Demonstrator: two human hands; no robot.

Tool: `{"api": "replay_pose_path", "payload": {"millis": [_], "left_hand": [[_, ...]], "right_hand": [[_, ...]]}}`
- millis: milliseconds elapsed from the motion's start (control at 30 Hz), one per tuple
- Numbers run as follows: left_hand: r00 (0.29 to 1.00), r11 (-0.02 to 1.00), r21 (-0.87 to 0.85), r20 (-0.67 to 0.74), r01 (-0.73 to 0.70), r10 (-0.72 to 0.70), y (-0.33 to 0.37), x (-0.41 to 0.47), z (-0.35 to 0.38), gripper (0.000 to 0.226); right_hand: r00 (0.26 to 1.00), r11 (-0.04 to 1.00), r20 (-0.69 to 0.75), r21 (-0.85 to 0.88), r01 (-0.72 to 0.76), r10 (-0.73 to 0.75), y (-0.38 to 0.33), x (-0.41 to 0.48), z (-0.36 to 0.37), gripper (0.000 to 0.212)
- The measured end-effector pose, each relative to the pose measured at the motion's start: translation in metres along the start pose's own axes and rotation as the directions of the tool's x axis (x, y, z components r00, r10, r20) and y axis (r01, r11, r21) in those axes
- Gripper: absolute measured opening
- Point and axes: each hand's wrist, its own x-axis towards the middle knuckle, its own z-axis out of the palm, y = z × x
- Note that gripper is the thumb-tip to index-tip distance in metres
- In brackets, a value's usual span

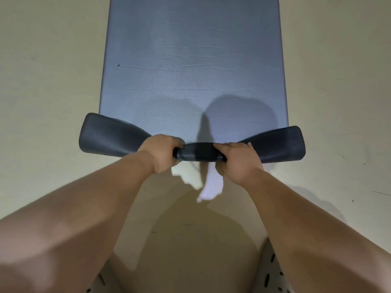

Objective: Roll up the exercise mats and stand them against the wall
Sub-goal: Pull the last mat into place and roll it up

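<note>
The left hand [161, 152] and the right hand [238, 159] were set close together, each with fingers curled round the middle of the rolled near end [200, 152] of the blue-grey exercise mat [191, 60], squeezing it narrow there while both ends of the roll flared wide. The unrolled length lay flat on the pale floor [46, 70], stretching away from the person.

A scuffed beige floor [42, 70] lies all around.
</note>
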Motion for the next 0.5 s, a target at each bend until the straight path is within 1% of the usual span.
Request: {"api": "replay_pose_path", "payload": {"millis": [67, 133, 167, 233, 267, 300, 367, 433, 500], "left_hand": [[0.995, 0.994, -0.110, 0.103, 0.019, -0.008, -0.005, 0.002, -0.016, 0.016], [0.980, 0.973, -0.225, 0.200, 0.057, -0.011, -0.008, 0.000, -0.026, 0.026], [0.970, 0.963, -0.256, 0.243, 0.088, -0.024, -0.009, -0.002, -0.028, 0.032], [0.946, 0.948, -0.281, 0.318, 0.151, -0.057, -0.009, -0.005, -0.025, 0.041], [0.934, 0.942, -0.284, 0.350, 0.178, -0.071, -0.010, -0.005, -0.021, 0.041], [0.921, 0.937, -0.285, 0.380, 0.203, -0.084, -0.012, -0.005, -0.018, 0.038], [0.911, 0.935, -0.274, 0.399, 0.225, -0.103, -0.013, -0.004, -0.015, 0.029], [0.927, 0.953, -0.214, 0.353, 0.213, -0.128, -0.011, -0.003, -0.015, 0.025], [0.955, 0.975, -0.082, 0.232, 0.206, -0.182, -0.005, -0.005, -0.011, 0.032]], "right_hand": [[1.000, 0.997, 0.024, 0.078, -0.006, 0.004, 0.001, -0.003, -0.018, 0.036], [0.998, 0.993, 0.064, 0.115, -0.021, 0.013, 0.002, -0.008, -0.027, 0.013], [0.997, 0.992, 0.078, 0.120, -0.023, 0.014, 0.002, -0.011, -0.027, 0.008], [0.995, 0.992, 0.100, 0.122, -0.019, 0.007, 0.000, -0.014, -0.025, 0.006], [0.994, 0.993, 0.111, 0.119, -0.020, 0.006, 0.000, -0.014, -0.023, 0.003], [0.992, 0.992, 0.124, 0.121, -0.022, 0.007, -0.002, -0.013, -0.022, 0.003], [0.988, 0.993, 0.155, 0.110, -0.034, 0.017, -0.005, -0.009, -0.022, 0.014], [0.983, 0.993, 0.175, 0.099, -0.069, 0.051, -0.008, -0.001, -0.024, 0.017], [0.979, 0.985, 0.167, 0.106, -0.139, 0.120, -0.011, 0.008, -0.025, 0.019]]}}
